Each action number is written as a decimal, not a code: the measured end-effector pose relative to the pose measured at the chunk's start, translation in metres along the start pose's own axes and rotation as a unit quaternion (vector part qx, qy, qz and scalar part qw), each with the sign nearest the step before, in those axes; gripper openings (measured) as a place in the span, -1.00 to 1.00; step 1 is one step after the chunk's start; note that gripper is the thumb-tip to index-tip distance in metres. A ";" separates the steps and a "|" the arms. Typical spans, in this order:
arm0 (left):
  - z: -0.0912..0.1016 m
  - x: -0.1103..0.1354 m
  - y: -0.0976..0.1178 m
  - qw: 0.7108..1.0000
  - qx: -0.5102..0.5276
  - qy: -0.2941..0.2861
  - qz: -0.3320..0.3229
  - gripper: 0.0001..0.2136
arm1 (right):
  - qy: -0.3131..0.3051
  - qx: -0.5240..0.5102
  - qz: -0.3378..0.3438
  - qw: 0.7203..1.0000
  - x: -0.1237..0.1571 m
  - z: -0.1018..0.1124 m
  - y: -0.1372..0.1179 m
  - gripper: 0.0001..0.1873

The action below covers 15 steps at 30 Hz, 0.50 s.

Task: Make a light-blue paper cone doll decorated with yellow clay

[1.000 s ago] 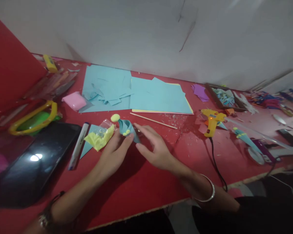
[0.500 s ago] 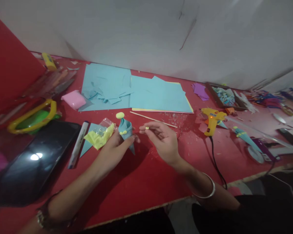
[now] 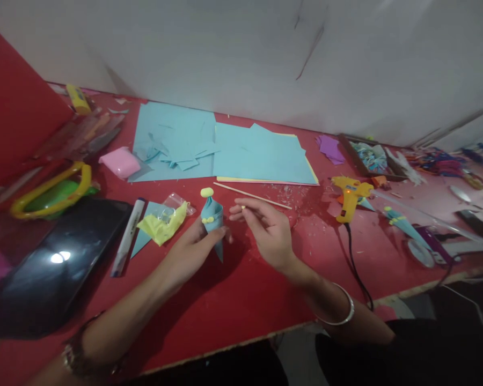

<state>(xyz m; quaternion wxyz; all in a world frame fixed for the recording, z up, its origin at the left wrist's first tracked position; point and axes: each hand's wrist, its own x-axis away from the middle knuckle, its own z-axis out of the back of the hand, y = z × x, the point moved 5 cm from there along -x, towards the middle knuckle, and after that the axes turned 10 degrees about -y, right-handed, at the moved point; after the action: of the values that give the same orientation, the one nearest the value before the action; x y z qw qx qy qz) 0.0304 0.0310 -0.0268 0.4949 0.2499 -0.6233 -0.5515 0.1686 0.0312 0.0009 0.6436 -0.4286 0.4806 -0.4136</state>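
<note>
My left hand (image 3: 199, 241) is closed around a blue paper cone (image 3: 217, 212), pointed end down. Yellow clay pieces (image 3: 206, 192) sit on its tip flap and on its front. Just to the right, my right hand (image 3: 271, 230) pinches a tiny yellow clay bit (image 3: 243, 208) between thumb and fingertips, apart from the cone. Left of my left hand, an open packet of yellow clay (image 3: 163, 225) lies partly over a blue paper triangle (image 3: 143, 241). Behind both hands rests a thin wooden stick (image 3: 253, 195).
Blue sheets (image 3: 261, 153) and paper scraps lie at the back. On the left are a marker (image 3: 127, 236), a black glossy tray-like thing (image 3: 60, 268) and a pink packet (image 3: 119, 162). A yellow glue gun (image 3: 350, 198), its cord trailing forward, and another decorated cone (image 3: 408, 230) lie right.
My left hand has moved a little to the right with the cone, closer to my right hand. The right hand keeps its pinch and has barely shifted.
</note>
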 end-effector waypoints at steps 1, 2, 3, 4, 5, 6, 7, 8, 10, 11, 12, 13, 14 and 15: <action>0.000 0.000 -0.001 1.000 -0.001 0.002 0.002 -0.77 | 0.000 -0.002 -0.003 1.000 0.000 0.000 0.000 -0.84; 0.001 0.000 -0.001 1.000 -0.001 0.003 0.004 -0.77 | 0.001 -0.001 -0.006 1.000 0.000 0.001 0.001 -0.87; 0.001 0.000 -0.001 1.000 -0.003 0.005 0.006 -0.76 | 0.005 0.005 -0.006 1.000 0.000 0.001 0.000 -0.91; 0.001 0.000 -0.002 1.000 -0.005 0.005 0.007 -0.76 | 0.010 0.018 -0.002 1.000 -0.001 0.002 -0.001 -0.94; 0.001 0.000 -0.001 1.000 -0.007 0.004 0.008 -0.75 | 0.017 0.037 0.005 0.999 -0.001 0.003 -0.002 -0.97; 0.001 0.000 -0.001 1.000 -0.008 0.001 0.006 -0.75 | 0.022 0.058 0.014 0.998 -0.002 0.004 -0.004 -0.99; 0.000 0.000 0.000 1.000 -0.005 -0.001 0.004 -0.75 | 0.026 0.078 0.022 0.996 -0.002 0.005 -0.005 -0.98; 0.000 0.001 0.001 1.000 0.000 -0.004 0.002 -0.75 | 0.027 0.093 0.027 0.995 -0.002 0.005 -0.006 -0.96; -0.001 0.001 0.002 1.000 0.012 -0.006 0.000 -0.76 | 0.024 0.107 0.030 0.994 -0.003 0.005 -0.007 -0.90; -0.001 0.002 0.002 1.000 0.017 -0.005 0.003 -0.77 | 0.021 0.106 0.028 0.994 -0.003 0.006 -0.007 -0.87; -0.001 0.002 0.002 1.000 0.020 -0.005 0.005 -0.78 | 0.016 0.101 0.026 0.994 -0.002 0.006 -0.007 -0.85; -0.001 0.002 0.002 1.000 0.022 -0.005 0.005 -0.78 | 0.011 0.092 0.024 0.995 -0.002 0.006 -0.006 -0.84; -0.001 0.002 0.002 1.000 0.021 -0.005 0.004 -0.79 | 0.005 0.084 0.024 0.996 -0.002 0.005 -0.006 -0.83; -0.001 0.002 0.001 1.000 0.019 -0.006 0.002 -0.80 | 0.000 0.079 0.023 0.997 -0.001 0.005 -0.006 -0.83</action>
<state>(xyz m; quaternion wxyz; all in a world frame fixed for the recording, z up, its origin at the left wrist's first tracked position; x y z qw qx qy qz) 0.0313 0.0295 -0.0251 0.4875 0.2549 -0.6369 -0.5401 0.1723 0.0315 0.0077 0.6847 -0.3649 0.4563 -0.4356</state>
